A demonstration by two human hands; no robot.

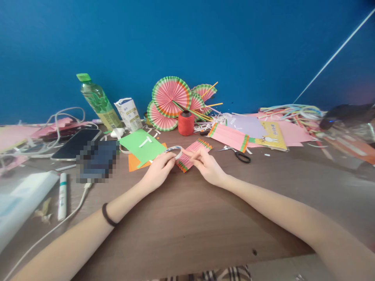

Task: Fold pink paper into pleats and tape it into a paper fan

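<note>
My left hand (159, 168) is closed around a roll of white tape (176, 151), held upright near the middle of the table. My right hand (206, 166) has its fingertips pinched at the roll's right edge; whatever lies between them is too small to make out. Beneath and between the hands lies a pleated pink paper (190, 158) with green and orange ends. Black-handled scissors (241, 157) rest to the right, below another pleated pink strip (229, 136). Beside my left hand are a green sheet (142, 145) and an orange sheet (134, 162).
Round paper fans (171, 96) stand behind a red thread spool (186, 124). A green bottle (101, 102), a carton (129, 114), phones (77, 143), cables and a marker (62, 197) occupy the left. A yellow packet (271, 135) and paper strips (290, 111) lie right.
</note>
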